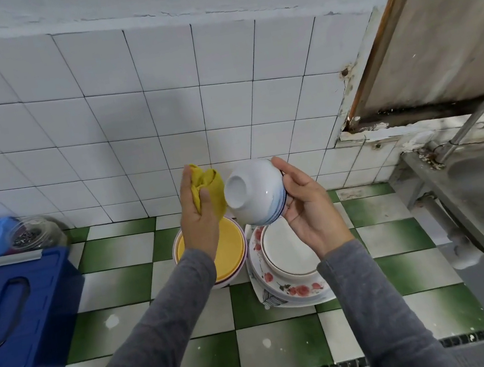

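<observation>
Both hands are busy: my left hand (200, 219) clutches a bunched yellow cloth (210, 185), my right hand (309, 207) cups the white blue-banded bowl (252, 194), tipped foot-first toward the cloth, above the stacked plates (287, 257). If the cloth pushes hard, I judge the glazed bowl could slip and chip them

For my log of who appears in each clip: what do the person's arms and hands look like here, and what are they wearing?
Both arms are in plain grey long sleeves. The left sleeve and right sleeve look alike, made of soft fabric with no print, and they end at the wrists. The left hand and right hand are bare: no gloves, and no ring, watch or bracelet shows.
</observation>
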Demonstrator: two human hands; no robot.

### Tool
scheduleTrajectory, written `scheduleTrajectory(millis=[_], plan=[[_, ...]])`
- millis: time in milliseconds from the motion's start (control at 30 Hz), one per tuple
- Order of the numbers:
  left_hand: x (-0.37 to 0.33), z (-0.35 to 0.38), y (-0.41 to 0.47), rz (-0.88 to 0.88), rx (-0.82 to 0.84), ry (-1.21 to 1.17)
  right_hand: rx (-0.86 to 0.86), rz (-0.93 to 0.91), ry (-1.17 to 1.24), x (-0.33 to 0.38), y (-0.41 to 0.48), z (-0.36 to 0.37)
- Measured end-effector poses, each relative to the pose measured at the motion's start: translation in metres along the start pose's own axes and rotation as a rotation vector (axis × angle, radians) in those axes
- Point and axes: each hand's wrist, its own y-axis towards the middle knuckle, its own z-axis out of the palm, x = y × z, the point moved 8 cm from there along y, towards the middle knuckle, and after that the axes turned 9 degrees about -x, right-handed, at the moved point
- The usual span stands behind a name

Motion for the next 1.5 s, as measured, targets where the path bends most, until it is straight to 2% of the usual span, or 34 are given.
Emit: scheduleTrajectory(millis=[100,167,267,367,400,467,600,667,800,933,967,1000,1100,1133,1233,1267,1367,1500], plan=[[-0.014,0.004,-0.002,0.05,-0.019,0.016,-0.066,-0.107,-0.22,0.002,-0.001,0.005],[-0.027,0.014,-0.009,0.111,0.032,-0.014,-0.083,-0.213,-0.34,0.001,-0.006,0.015],[-0.036,0.025,-0.024,0.291,0.114,0.024,-0.082,-0.31,-0.425,-0.002,-0.01,0.032],[-0.042,0.027,-0.034,0.55,0.139,0.127,-0.097,-0.307,-0.43,-0.005,-0.009,0.039],[-0.045,0.027,-0.033,0.585,0.141,0.139,-0.094,-0.307,-0.424,-0.006,-0.009,0.04],[-0.049,0.026,-0.025,0.514,0.125,0.1,-0.089,-0.311,-0.419,-0.006,-0.013,0.044],[-0.055,0.015,0.001,0.18,-0.003,-0.084,-0.034,-0.336,-0.483,-0.005,-0.027,0.053],[-0.056,0.012,0.01,0.137,0.002,-0.076,-0.009,-0.353,-0.496,-0.004,-0.031,0.055],[-0.055,0.009,0.001,0.279,0.076,-0.058,-0.01,-0.353,-0.5,-0.001,-0.03,0.056],[-0.067,0.007,-0.019,0.68,0.078,0.126,-0.022,-0.343,-0.438,0.0,-0.026,0.056],[-0.069,0.007,-0.022,0.721,0.088,0.119,-0.022,-0.34,-0.426,0.0,-0.026,0.056],[-0.071,0.005,-0.022,0.683,0.084,0.065,-0.019,-0.338,-0.417,-0.002,-0.027,0.057],[-0.071,-0.001,-0.008,0.291,-0.056,-0.176,-0.003,-0.339,-0.429,-0.006,-0.031,0.063],[-0.074,-0.002,-0.005,0.243,-0.099,-0.163,0.003,-0.343,-0.428,-0.007,-0.034,0.066],[-0.091,-0.001,-0.002,0.417,-0.166,0.082,0.0,-0.365,-0.418,-0.004,-0.038,0.07],[-0.089,0.0,0.0,0.426,-0.156,0.108,-0.003,-0.371,-0.408,-0.002,-0.039,0.07],[-0.082,0.005,0.002,0.445,-0.056,0.202,-0.017,-0.381,-0.394,0.002,-0.039,0.067],[-0.081,0.012,-0.001,0.633,0.107,0.344,-0.032,-0.388,-0.348,0.005,-0.036,0.06]])
